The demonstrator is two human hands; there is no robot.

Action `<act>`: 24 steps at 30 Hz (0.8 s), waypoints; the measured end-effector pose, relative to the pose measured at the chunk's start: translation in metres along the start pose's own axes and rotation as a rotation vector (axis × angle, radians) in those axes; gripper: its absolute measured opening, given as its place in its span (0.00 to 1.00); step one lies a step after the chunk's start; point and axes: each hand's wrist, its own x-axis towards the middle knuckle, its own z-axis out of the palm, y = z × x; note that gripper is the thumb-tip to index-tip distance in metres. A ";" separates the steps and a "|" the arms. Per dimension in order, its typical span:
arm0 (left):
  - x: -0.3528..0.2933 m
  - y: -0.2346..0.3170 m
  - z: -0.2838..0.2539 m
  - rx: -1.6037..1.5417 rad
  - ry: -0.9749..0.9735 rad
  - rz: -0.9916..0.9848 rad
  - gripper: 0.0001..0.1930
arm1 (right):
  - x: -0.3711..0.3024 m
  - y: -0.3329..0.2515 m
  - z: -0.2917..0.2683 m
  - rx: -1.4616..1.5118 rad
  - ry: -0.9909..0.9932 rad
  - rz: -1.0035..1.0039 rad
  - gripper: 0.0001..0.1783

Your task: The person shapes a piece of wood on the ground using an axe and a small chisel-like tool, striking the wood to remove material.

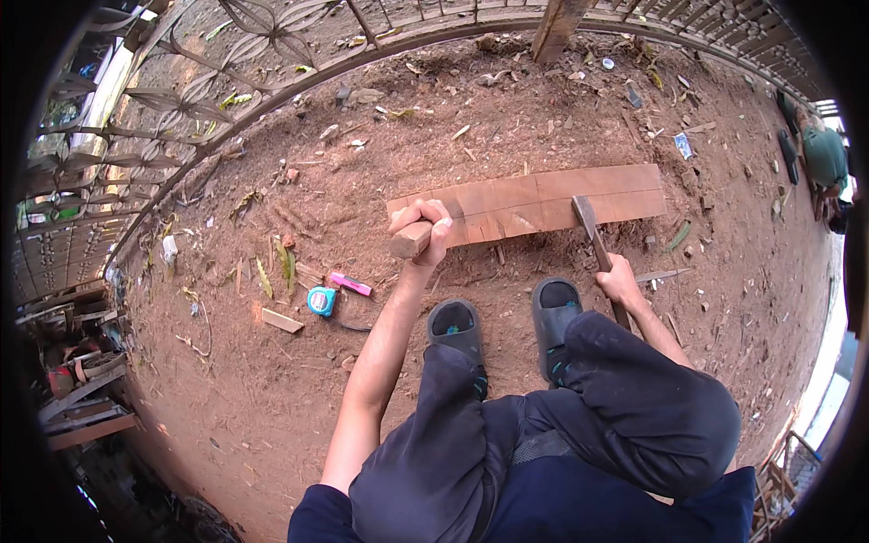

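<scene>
A long reddish-brown wooden board (543,195) lies across the ground before my feet, with dark lines marked along and across it. My left hand (433,226) is closed around a squared piece of wood (410,241), its cut end facing up, by the board's left end. Whether that piece touches the board cannot be made out. Near the board's right part, my right hand (617,279) grips the dark shaft of a long tool with a flat grey metal end (584,212). The metal end shows over the board's front edge; its exact kind is unclear.
A turquoise tape measure (321,300), a pink marker (350,283) and a wood offcut (282,319) lie at left. My sandals (455,326) are close to the board. A metal fence (272,86) curves behind; another person (824,158) is at far right.
</scene>
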 end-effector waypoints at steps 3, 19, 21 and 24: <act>0.012 0.007 -0.007 -0.001 -0.327 0.040 0.13 | 0.005 0.010 0.001 -0.002 -0.015 -0.004 0.11; 0.045 0.000 0.009 0.114 -0.367 -0.147 0.12 | 0.010 0.027 0.007 0.213 -0.089 -0.036 0.05; 0.047 0.001 0.009 0.131 -0.379 -0.157 0.12 | 0.009 0.023 0.006 0.202 -0.092 -0.048 0.05; 0.049 0.006 0.013 0.158 -0.413 -0.152 0.13 | 0.012 0.028 0.006 0.192 -0.089 -0.057 0.05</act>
